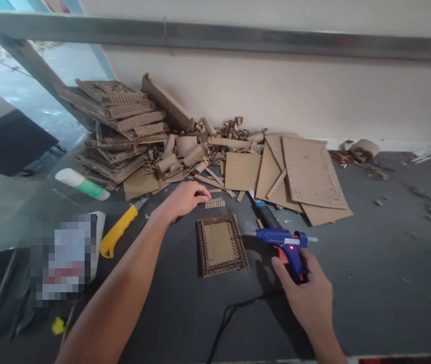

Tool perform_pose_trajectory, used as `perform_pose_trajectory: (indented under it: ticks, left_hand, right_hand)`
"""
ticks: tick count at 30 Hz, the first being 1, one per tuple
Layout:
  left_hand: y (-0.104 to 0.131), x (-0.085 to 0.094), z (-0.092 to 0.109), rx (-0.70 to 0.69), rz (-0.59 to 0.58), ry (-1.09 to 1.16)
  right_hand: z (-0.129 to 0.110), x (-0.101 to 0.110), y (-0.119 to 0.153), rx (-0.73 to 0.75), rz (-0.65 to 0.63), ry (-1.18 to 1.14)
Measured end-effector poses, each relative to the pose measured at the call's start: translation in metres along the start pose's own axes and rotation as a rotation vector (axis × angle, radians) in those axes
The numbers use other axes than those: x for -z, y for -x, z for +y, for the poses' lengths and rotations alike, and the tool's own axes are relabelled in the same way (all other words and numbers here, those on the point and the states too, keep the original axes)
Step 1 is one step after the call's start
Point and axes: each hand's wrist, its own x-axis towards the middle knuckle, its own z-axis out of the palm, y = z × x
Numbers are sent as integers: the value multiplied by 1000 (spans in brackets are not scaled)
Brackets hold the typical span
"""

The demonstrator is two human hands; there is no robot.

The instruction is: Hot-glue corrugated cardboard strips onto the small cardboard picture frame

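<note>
My right hand (310, 293) is closed round the handle of a blue hot glue gun (282, 238) with an orange trigger and a lit red light. Its nozzle points left, toward a small rectangular cardboard frame (222, 244) with layered corrugated edges that lies flat on the table. Beyond the frame, my left hand (188, 197) reaches forward with its fingertips pinched at short corrugated cardboard strips (214, 203). Whether a strip is between those fingertips is hidden.
Stacked cardboard frames (124, 116) rise at the back left beside heaped scraps (185, 151). Cardboard sheets (310, 172) lie at the back right. Left of my arm are a yellow handsaw (119, 231), a white-green tube (82, 184) and a blurred-out object (67, 258). A black cord (230, 308) crosses the table.
</note>
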Motion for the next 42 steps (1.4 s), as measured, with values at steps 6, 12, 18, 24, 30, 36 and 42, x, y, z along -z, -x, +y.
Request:
perform_pose_trajectory:
  ticks: [6,12,18,24,30,36,42]
  left_hand:
    - [0,-2,1,-23,38,-19]
    - [-3,-10,1,-60,80,-41]
    - [-2,-10,0,-103,103,-129]
    - [4,-8,12,-65,66,-251]
    - [8,-10,18,-33,68,-266]
    - [8,-11,15,21,108,-227]
    - [7,-6,11,125,124,-188]
  right_hand:
    - [-1,0,1,1,8,5]
    - [3,0,-1,14,-4,7]
    - [4,-1,0,29,3,6]
    - [0,0,2,14,11,16]
    - [2,-1,0,12,3,3]
    - [4,-2,0,12,12,14]
    - [-1,-3,2,60,38,-11]
